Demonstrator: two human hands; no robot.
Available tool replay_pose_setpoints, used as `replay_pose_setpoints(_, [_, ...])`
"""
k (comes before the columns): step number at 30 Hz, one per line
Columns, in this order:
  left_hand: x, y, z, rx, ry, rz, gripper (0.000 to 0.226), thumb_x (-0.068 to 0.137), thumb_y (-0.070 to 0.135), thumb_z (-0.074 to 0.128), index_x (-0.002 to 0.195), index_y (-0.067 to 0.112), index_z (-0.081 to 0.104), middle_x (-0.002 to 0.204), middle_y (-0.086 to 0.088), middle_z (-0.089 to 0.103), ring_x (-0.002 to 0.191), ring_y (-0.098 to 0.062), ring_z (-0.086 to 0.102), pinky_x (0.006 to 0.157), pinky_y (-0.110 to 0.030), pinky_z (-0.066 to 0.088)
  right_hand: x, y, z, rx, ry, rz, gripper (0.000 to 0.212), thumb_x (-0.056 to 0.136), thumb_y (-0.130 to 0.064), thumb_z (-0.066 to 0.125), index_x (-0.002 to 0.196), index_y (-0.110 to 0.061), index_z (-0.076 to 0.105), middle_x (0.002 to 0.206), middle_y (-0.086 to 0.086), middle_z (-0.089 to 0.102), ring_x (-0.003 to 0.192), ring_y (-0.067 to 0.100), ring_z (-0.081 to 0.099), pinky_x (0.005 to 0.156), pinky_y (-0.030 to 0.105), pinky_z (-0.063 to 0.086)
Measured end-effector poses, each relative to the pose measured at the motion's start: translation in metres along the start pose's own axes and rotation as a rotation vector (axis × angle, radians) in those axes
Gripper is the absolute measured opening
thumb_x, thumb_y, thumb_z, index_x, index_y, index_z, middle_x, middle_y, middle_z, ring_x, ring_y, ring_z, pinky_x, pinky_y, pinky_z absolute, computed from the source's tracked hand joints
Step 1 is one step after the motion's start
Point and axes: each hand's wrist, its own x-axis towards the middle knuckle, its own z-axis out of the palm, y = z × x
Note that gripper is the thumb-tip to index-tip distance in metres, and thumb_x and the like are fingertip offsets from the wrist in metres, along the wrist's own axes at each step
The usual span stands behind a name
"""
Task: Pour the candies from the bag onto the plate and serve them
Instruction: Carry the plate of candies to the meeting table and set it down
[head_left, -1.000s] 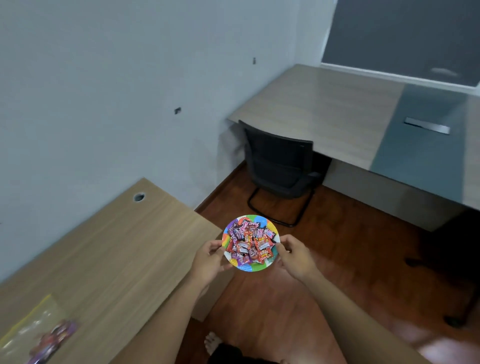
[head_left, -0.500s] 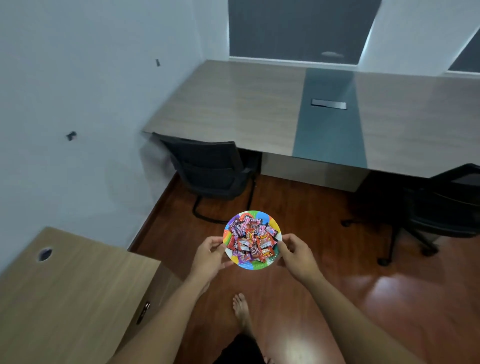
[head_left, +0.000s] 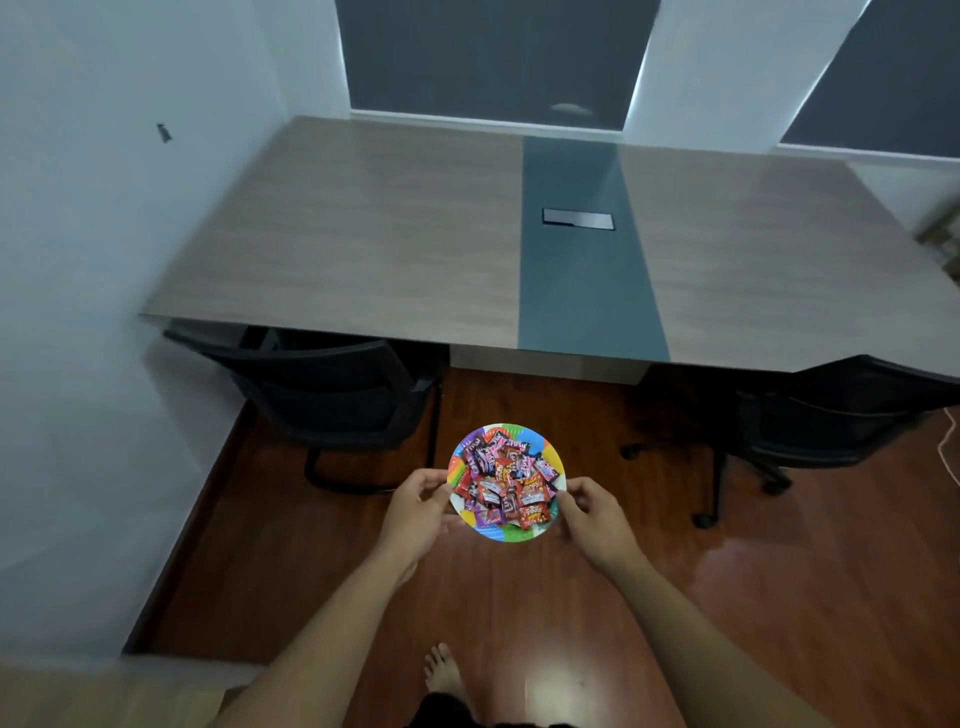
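A person carries one colourful plate (head_left: 551, 451) level above the wooden floor. The left hand (head_left: 415, 514) pinches its left rim, fingers closed on it; the right hand (head_left: 597, 514) does likewise on the right. Wrapped candies (head_left: 506, 486), too many and too blurred to count, perhaps two dozen, are heaped on it. Pouring looks finished; serving remains, likely setting it on the far tabletop (head_left: 363, 234), between two black chairs (head_left: 332, 395).

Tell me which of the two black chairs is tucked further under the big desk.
The left chair: its back sits under the desk edge, while the right chair stands out on the floor.
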Motion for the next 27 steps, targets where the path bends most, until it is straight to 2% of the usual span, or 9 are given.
replay_pose_setpoints(6, [0.064, 0.039, 0.014, 0.054, -0.088, -0.013, 0.014, 0.107, 0.019, 0.064, 0.119, 0.018, 0.071, 0.126, -0.003, 0.072, 0.110, -0.021, 0.077, 0.086, -0.046, 0.070, 0.049, -0.007, -0.005, 0.060, 0.061, 0.046, 0.014, 0.110, -0.028, 0.059, 0.110, -0.019, 0.070, 0.090, 0.002, 0.082, 0.071, 0.017, 0.079, 0.061, 0.026, 0.062])
replay_pose_setpoints(12, [0.119, 0.074, 0.045, 0.085, -0.130, -0.009, 0.015, 0.108, 0.019, 0.063, 0.120, 0.016, 0.070, 0.126, -0.003, 0.071, 0.110, -0.021, 0.077, 0.086, -0.045, 0.070, 0.109, -0.016, -0.029, 0.059, 0.100, 0.039, 0.014, 0.110, -0.024, 0.059, 0.108, -0.016, 0.071, 0.094, 0.002, 0.082, 0.065, 0.007, 0.076, 0.060, 0.022, 0.058])
replay_pose_setpoints(17, [0.167, 0.107, 0.087, 0.083, -0.138, -0.006, 0.015, 0.107, 0.021, 0.065, 0.120, 0.018, 0.070, 0.125, -0.003, 0.073, 0.109, -0.021, 0.078, 0.085, -0.042, 0.070, 0.178, -0.024, -0.062, 0.068, 0.118, 0.019, 0.013, 0.109, -0.022, 0.060, 0.104, -0.017, 0.071, 0.090, 0.000, 0.082, 0.065, 0.010, 0.076, 0.070, 0.038, 0.063])
replay_pose_setpoints(21, [0.209, 0.139, 0.126, 0.073, -0.118, -0.028, 0.015, 0.107, 0.020, 0.065, 0.121, 0.017, 0.069, 0.121, -0.004, 0.076, 0.107, -0.022, 0.079, 0.082, -0.038, 0.070, 0.236, -0.033, -0.098, 0.033, 0.084, 0.001, 0.013, 0.110, -0.023, 0.059, 0.104, -0.018, 0.069, 0.089, -0.001, 0.082, 0.067, 0.012, 0.078, 0.071, 0.037, 0.063])
replay_pose_setpoints(25, [0.246, 0.167, 0.169, 0.050, -0.092, -0.058, 0.011, 0.107, 0.017, 0.065, 0.116, 0.017, 0.070, 0.120, -0.008, 0.077, 0.108, -0.026, 0.079, 0.084, -0.041, 0.069, 0.290, -0.044, -0.141, -0.004, 0.051, 0.002, 0.012, 0.108, -0.026, 0.060, 0.102, -0.020, 0.068, 0.087, -0.002, 0.082, 0.069, 0.018, 0.080, 0.068, 0.031, 0.061])
replay_pose_setpoints(27, [0.261, 0.179, 0.190, 0.035, -0.083, -0.070, 0.010, 0.107, 0.015, 0.064, 0.115, 0.016, 0.070, 0.120, -0.009, 0.078, 0.109, -0.029, 0.079, 0.085, -0.043, 0.069, 0.316, -0.047, -0.161, 0.006, 0.039, 0.009, 0.012, 0.108, -0.025, 0.060, 0.103, -0.018, 0.068, 0.087, 0.000, 0.082, 0.069, 0.020, 0.080, 0.069, 0.033, 0.062])
